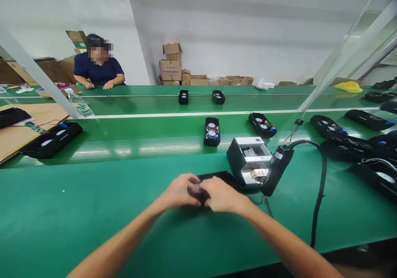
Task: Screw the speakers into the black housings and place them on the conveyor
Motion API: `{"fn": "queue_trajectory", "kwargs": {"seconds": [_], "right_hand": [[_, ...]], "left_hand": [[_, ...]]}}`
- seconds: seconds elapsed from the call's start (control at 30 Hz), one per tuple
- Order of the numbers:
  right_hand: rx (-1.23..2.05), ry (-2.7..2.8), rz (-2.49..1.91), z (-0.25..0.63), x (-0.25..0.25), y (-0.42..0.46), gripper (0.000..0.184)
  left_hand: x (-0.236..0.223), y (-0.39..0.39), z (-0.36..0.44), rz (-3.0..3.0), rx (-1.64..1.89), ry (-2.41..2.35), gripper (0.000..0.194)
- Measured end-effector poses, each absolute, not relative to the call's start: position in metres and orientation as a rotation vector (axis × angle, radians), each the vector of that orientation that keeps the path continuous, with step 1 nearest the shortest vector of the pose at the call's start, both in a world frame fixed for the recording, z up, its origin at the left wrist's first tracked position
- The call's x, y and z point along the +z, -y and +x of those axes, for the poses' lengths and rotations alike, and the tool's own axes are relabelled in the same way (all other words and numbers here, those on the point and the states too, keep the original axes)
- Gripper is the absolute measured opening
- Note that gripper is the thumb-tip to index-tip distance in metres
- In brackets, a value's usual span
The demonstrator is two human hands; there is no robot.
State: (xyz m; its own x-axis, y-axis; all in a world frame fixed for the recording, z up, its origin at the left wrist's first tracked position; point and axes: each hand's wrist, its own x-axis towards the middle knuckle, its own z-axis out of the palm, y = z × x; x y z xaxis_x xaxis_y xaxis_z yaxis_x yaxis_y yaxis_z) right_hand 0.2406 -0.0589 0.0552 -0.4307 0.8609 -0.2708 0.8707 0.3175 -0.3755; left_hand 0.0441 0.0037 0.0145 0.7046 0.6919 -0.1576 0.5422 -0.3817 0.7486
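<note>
My left hand (181, 192) is closed around the left end of a black speaker housing (221, 178) on the green bench. My right hand (221, 194) is curled close beside it, also gripping the housing, with its fingertips almost meeting those of the left. Between the fingertips shows a small greyish piece (196, 188), too blurred to name. My hands cover much of the housing's near side. Just right of its far end stands a black and silver screw feeder (249, 160). In front of the feeder, a black electric screwdriver (277, 170) hangs from a wire.
Beyond the bench, a green conveyor (155, 139) carries housings with round speakers (212, 132). More black housings (356, 143) are piled at right. An open housing (51, 139) lies near cardboard at left, by a water bottle (80, 104). A co-worker (98, 69) sits opposite. The screwdriver's cable (321, 187) loops down at right.
</note>
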Motion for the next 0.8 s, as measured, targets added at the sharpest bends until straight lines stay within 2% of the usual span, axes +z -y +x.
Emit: {"fn": "queue_trajectory", "kwargs": {"seconds": [0.23,0.5,0.67,0.8], "right_hand": [[-0.954,-2.421,1.681,0.248,0.067,0.018,0.044],[-0.863,-2.411,1.726,0.241,0.084,0.028,0.035],[-0.901,-2.417,1.688,0.242,0.085,0.026,0.024],[-0.921,-2.451,1.667,0.243,0.081,0.029,0.022]], "left_hand": [[0.028,-0.041,0.049,1.927,0.068,-0.936,0.033],[0.03,-0.035,0.051,1.846,0.065,-0.944,0.034],[0.031,-0.036,0.051,1.816,0.06,-0.951,0.034],[0.032,-0.036,0.052,1.797,0.054,-0.958,0.036]]}}
